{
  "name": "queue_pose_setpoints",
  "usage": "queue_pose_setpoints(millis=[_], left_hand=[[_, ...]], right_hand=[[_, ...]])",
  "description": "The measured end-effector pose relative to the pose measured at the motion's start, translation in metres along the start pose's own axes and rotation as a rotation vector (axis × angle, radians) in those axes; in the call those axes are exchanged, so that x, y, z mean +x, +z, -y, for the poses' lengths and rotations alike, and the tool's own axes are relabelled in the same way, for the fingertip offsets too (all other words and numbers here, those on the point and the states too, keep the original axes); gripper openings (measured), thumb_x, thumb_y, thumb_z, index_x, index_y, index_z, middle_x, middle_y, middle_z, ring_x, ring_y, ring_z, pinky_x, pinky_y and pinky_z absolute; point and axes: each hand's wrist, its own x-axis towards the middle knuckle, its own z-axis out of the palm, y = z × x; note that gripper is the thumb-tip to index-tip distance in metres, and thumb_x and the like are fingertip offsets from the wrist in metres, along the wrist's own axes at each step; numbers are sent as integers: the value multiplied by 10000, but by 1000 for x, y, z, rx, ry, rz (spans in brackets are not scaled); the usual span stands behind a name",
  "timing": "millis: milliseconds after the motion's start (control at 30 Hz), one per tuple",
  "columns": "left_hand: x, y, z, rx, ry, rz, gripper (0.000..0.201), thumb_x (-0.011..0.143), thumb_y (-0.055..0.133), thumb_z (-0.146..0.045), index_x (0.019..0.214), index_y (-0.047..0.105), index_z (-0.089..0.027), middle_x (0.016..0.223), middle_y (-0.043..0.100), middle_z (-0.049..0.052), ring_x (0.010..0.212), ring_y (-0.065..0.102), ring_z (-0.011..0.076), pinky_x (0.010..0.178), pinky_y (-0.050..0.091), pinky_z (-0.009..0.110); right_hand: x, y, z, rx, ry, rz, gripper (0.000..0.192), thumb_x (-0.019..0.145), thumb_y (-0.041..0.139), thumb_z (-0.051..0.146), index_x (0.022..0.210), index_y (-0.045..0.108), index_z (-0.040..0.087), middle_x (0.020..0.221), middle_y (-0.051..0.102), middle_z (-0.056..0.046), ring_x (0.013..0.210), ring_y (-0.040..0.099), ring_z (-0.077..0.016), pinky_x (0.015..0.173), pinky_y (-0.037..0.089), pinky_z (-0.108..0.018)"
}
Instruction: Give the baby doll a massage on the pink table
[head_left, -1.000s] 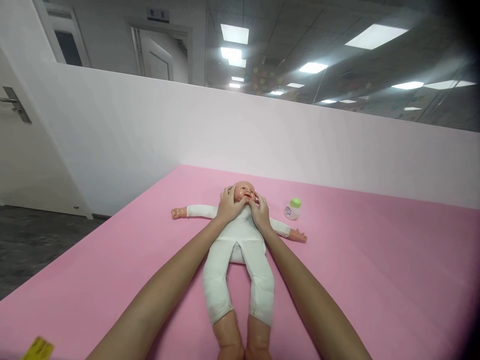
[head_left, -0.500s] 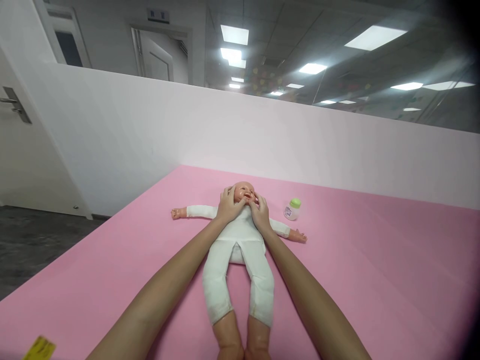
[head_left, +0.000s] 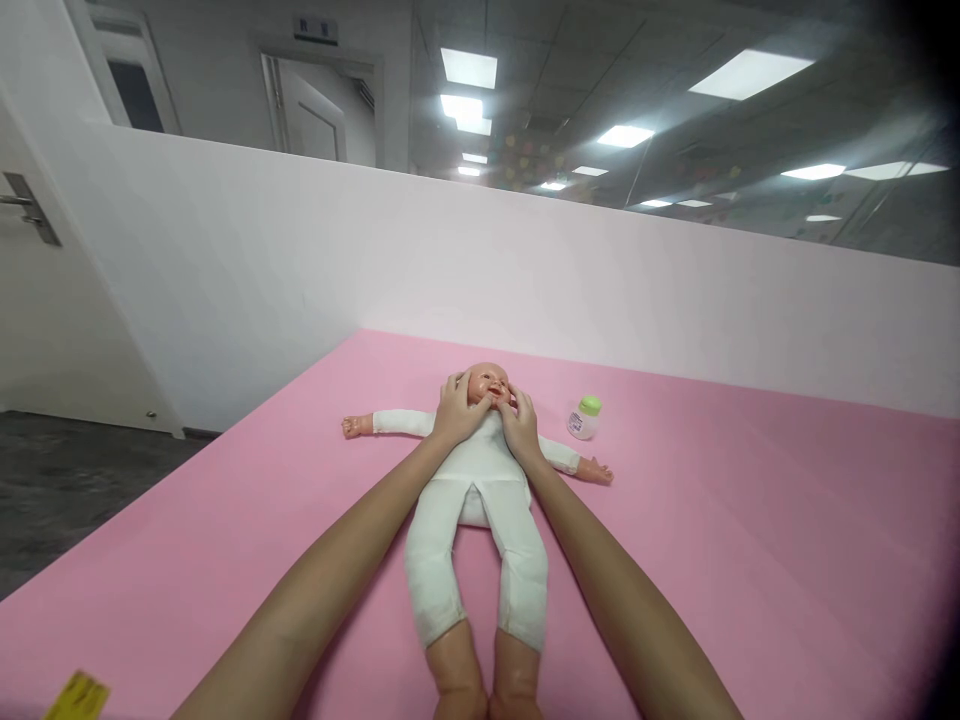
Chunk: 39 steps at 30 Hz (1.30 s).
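While a white cloth-bodied, plastic-headed doll [head_left: 480, 455] lies face-up on the flat pink bench [head_left: 750, 530], head [head_left: 489, 381] toward far edge, left hand [head_left: 457, 410] and right hand [head_left: 520, 424] gripping its sides, rounded clear green-capped bottle [head_left: 584, 419] nearby.

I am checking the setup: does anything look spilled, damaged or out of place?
Nothing clearly stands out. The doll lies face up, its head between the left hand and right hand; the green-capped bottle stands upright, and no spill shows on the pink surface. The yellow item is cut off by the picture's edge.
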Motion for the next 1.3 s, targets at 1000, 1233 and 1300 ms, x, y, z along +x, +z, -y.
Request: queue_pose_setpoints(millis=[1000,1233,1300], left_hand=[[0,-1,-2,-3,-16,10,616,894,654,-416,1456,503,-214,1404,507,120,1319,475,316,1135,424,444],[-1,-1,-2,-8,-15,8,622,896,647,-430,1457,502,-203,1409,507,122,1318,471,320,1128,430,455],[-1,-1,-2,-6,-18,9,619,896,647,-424,1458,502,-208,1411,506,121,1318,472,320,1128,431,456]], right_hand=[[0,0,-1,4,-13,4,548,894,577,473,1366,598,195,1380,597,-144,1245,586,-268,1079,480,-427],[0,0,-1,19,-16,4,552,892,581,464,1363,599,177,1371,598,-153,1240,589,-272,1079,480,-432],[0,0,-1,21,-12,5,545,892,583,460,1367,597,192,1379,597,-144,1242,588,-267,1081,482,-427]])
